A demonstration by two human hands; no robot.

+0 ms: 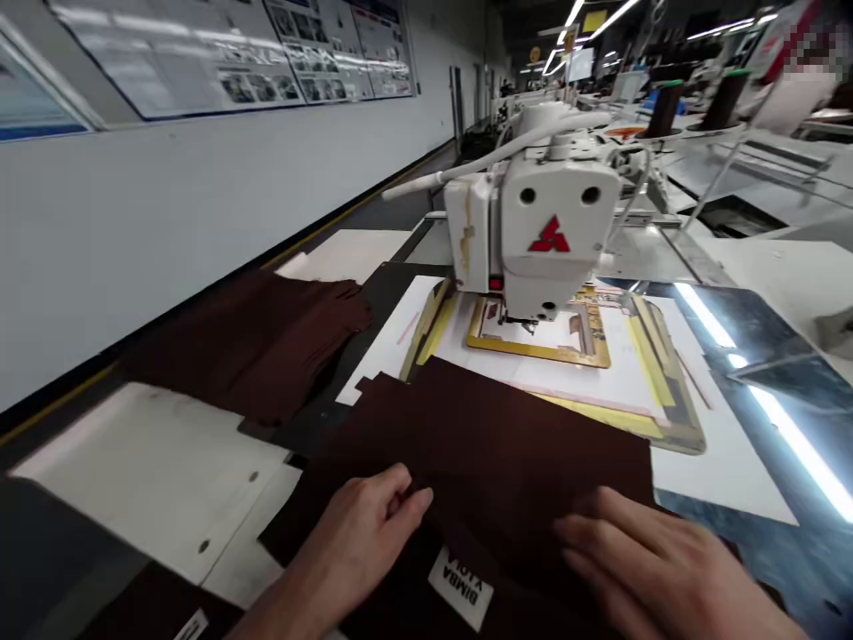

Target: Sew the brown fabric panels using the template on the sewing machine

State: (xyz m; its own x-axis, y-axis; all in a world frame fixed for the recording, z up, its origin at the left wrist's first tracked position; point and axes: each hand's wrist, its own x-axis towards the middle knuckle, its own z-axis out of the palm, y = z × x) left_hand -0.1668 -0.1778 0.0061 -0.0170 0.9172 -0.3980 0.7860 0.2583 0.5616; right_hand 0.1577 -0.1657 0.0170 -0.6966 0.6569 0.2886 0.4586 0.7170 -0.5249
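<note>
A dark brown fabric piece (506, 427) lies in front of me, its far edge over the sewing template. My left hand (366, 533) is closed on this fabric, thumb and curled fingers pressed together. My right hand (653, 560), slightly blurred, rests on the fabric's right side with its fingers stretched out. Between the hands a white label (459, 587) with upside-down lettering lies on the brown cloth. Beyond the fabric stands a white sewing machine head (556, 222) with a red emblem. Under its needle is a yellow-edged frame (539, 356) on the template.
A stack of brown fabric pieces (253, 338) lies to the left, near a white board (160, 471). More brown fabric with a label (160, 613) is at the bottom left. Dark thread cones (723, 100) stand behind the machine. A white wall (200, 213) runs along the left.
</note>
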